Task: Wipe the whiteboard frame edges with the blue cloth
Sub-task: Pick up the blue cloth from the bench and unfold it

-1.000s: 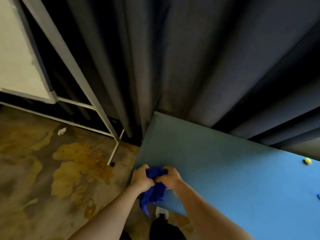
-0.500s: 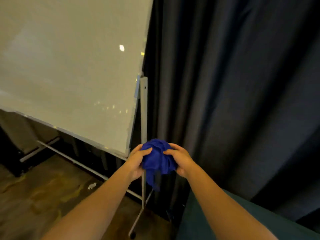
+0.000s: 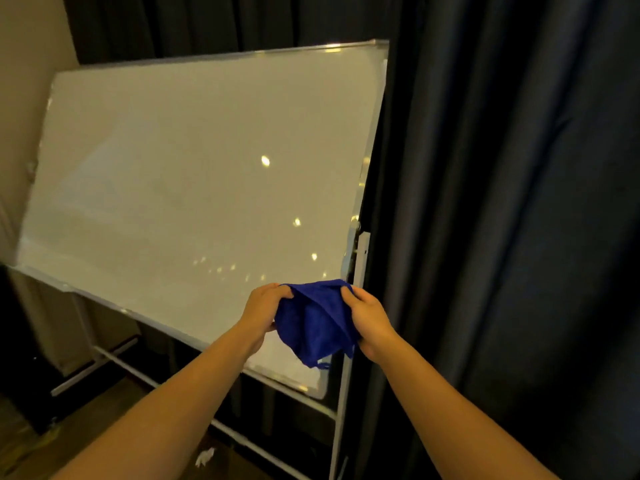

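Note:
A tilted whiteboard (image 3: 194, 188) on a metal stand fills the left and middle of the head view, with a thin silver frame (image 3: 372, 161) around it. The blue cloth (image 3: 317, 323) is stretched between both hands in front of the board's lower right corner. My left hand (image 3: 261, 313) grips its left side. My right hand (image 3: 369, 320) grips its right side, close to the frame's right edge. The cloth hangs loose below my hands and does not clearly touch the frame.
Dark curtains (image 3: 502, 202) hang right behind and to the right of the board. The stand's upright post (image 3: 343, 410) and floor bars (image 3: 242, 441) lie below the board. A small white scrap (image 3: 205, 457) lies on the floor. A beige wall (image 3: 24, 81) is at left.
My view rose from the floor and a blue mat to the whole whiteboard. The bunched cloth has been pulled open between my two hands, which moved apart and up.

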Available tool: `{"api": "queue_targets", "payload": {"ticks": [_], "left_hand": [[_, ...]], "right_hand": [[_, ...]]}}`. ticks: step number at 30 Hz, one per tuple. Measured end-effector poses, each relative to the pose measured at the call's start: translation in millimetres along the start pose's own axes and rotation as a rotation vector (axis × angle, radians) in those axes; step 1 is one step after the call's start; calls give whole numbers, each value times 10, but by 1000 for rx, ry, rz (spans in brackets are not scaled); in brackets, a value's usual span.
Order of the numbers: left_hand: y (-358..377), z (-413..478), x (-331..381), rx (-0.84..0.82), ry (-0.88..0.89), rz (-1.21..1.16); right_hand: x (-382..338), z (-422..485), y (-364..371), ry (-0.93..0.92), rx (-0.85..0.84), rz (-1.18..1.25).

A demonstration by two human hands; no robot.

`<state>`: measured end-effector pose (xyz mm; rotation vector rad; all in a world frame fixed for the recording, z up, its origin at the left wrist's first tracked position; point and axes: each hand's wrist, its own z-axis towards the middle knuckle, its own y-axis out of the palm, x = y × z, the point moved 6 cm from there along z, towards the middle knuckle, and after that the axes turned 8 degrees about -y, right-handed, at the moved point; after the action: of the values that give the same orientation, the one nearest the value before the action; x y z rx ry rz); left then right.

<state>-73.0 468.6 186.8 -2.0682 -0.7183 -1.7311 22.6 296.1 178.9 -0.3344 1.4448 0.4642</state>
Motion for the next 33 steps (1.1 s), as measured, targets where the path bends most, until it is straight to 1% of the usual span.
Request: {"api": "queue_targets", "payload": {"ticks": [5, 7, 9, 11, 13, 14, 17, 20, 24, 26, 28, 29, 31, 33], "left_hand": [[-188, 657, 744, 37, 94, 131], [-209, 950, 1047, 13, 154, 188], [-206, 1228, 1382, -21, 249, 234], [-259, 1534, 1775, -8, 375, 322], [-381, 1853, 2264, 50, 514, 453], [-445, 2014, 2528, 77, 577, 524], [-577, 2431, 3282, 122, 710, 695], [-611, 2732, 3948, 104, 794, 731], [-745, 3079, 4678, 25, 853, 717], [-851, 3285, 4976, -36, 872, 703], [-983, 3456, 5215, -97, 870, 658], [-1061, 3562, 5329, -143, 849, 628], [-1184, 3769, 5510, -255, 750, 520], [-1303, 4036, 5684, -333, 616, 312]], "right_hand": [[-554, 706, 294, -58, -58, -147], [-804, 1029, 454, -96, -144, -194], [-1071, 1359, 622, -207, -246, -338], [-1362, 1751, 731, -340, -273, -538], [-1712, 2186, 789, -429, -236, -724], [-1882, 2400, 815, -444, -234, -786], [-2376, 2980, 970, -536, -249, -1036], [-2830, 3425, 1200, -691, -188, -1154], [-3420, 3821, 1477, -890, 3, -1289], [-3702, 3998, 1618, -940, 59, -1300], [-3951, 4164, 1688, -911, 120, -1237], [-4067, 4253, 1708, -866, 155, -1133], [-4217, 4365, 1729, -753, 186, -836], [-4298, 4494, 1829, -705, 217, -611]]}}
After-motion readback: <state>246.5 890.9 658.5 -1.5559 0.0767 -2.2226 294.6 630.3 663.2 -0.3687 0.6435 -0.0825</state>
